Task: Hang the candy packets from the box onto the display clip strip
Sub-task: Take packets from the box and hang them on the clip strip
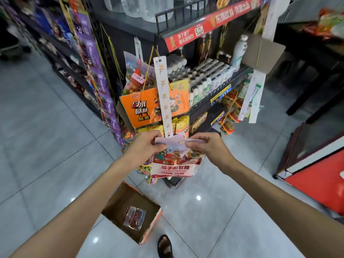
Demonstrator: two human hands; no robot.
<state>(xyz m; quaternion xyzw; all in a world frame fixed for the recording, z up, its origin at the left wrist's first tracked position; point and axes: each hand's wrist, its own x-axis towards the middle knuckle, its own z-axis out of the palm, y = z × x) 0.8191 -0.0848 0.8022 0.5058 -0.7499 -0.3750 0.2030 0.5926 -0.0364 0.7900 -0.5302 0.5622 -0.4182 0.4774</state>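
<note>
Plastic, likely light and floppy: we pinch the packet (174, 164) by its flat top edge, left hand (147, 146) and right hand (207, 146) at either corner, strip (164, 94) end just above them.

The red-and-white candy packet (176, 162) is thin plastic film, glossy and crinkled along its top edge. The long white clip strip (164, 95) looks like smooth, matt plastic. The open brown cardboard box (120, 200) has dull inner walls, and the small packet inside it (135, 217) shines. The pale grey floor tiles (214, 220) are polished and mirror the lamps. The black shelf rack (203, 106) looks like painted metal.
</note>
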